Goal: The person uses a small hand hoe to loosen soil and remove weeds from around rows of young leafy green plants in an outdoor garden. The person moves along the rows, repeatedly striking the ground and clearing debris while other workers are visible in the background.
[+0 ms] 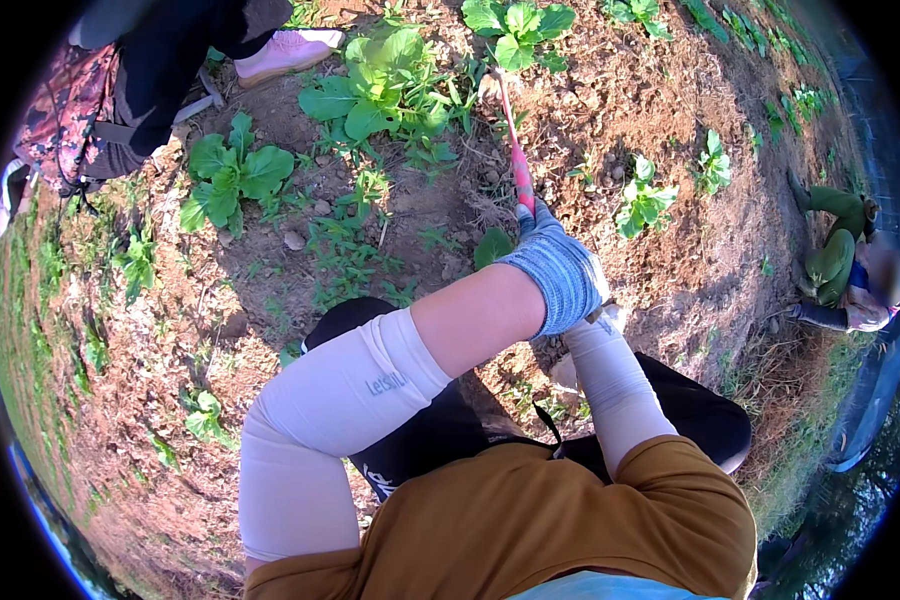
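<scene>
Green leafy plants (232, 175) grow at far left in bare brown soil (170, 330). Left hand (560, 270), in a blue knitted glove, has its fingers clenched around the pink tool handle (517, 160), which extends far into the soil. Right hand (595, 325) is mostly hidden beneath; finger state cannot be determined. A crouching person (845, 265) is at right.

- A slim pink-handled tool (515, 150) is held at its lower end and is set slanting away from the body, up the picture.
- Its far tip is lost among the soil and weeds just right of the big leafy green plant (380, 85).
- Its handle is seen as narrow, straight and pink-red; the working end cannot be made out.
</scene>
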Available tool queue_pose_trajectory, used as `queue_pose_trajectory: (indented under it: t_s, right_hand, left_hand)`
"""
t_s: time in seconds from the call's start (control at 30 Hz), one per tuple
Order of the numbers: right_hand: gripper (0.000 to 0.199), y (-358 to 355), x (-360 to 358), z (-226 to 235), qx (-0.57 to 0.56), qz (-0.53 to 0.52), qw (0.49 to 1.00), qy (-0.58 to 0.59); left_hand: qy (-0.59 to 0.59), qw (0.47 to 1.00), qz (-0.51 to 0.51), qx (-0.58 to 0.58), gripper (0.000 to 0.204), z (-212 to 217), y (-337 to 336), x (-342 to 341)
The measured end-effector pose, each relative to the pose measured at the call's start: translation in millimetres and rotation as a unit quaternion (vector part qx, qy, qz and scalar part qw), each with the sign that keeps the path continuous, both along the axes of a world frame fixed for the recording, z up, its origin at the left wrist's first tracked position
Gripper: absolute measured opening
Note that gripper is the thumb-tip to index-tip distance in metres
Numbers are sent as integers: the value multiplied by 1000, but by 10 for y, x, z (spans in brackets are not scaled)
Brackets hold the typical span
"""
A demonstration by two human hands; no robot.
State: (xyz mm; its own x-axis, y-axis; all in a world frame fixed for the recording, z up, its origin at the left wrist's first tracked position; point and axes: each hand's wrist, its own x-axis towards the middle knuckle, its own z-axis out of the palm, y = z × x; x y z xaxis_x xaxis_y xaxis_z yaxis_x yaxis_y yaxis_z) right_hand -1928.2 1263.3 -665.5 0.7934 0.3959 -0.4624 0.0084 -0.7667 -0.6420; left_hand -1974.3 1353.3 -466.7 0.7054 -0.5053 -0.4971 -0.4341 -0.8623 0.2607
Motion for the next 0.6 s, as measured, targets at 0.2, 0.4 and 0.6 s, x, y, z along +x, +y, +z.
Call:
queue_pose_trajectory:
  t_s: [0.2, 0.4, 0.6]
  right_hand:
    - [35, 1264, 920, 70, 97, -16, 994, 56]
    - [46, 1295, 781, -534, -23, 141, 987, -69]
    - [45, -129, 342, -446, -181, 133, 971, -80]
  left_hand:
    - [-52, 971, 123, -197, 17, -192, -10, 25]
    - [0, 975, 81, -208, 19, -171, 142, 215]
    - [-32, 990, 78, -115, 20, 135, 141, 21]
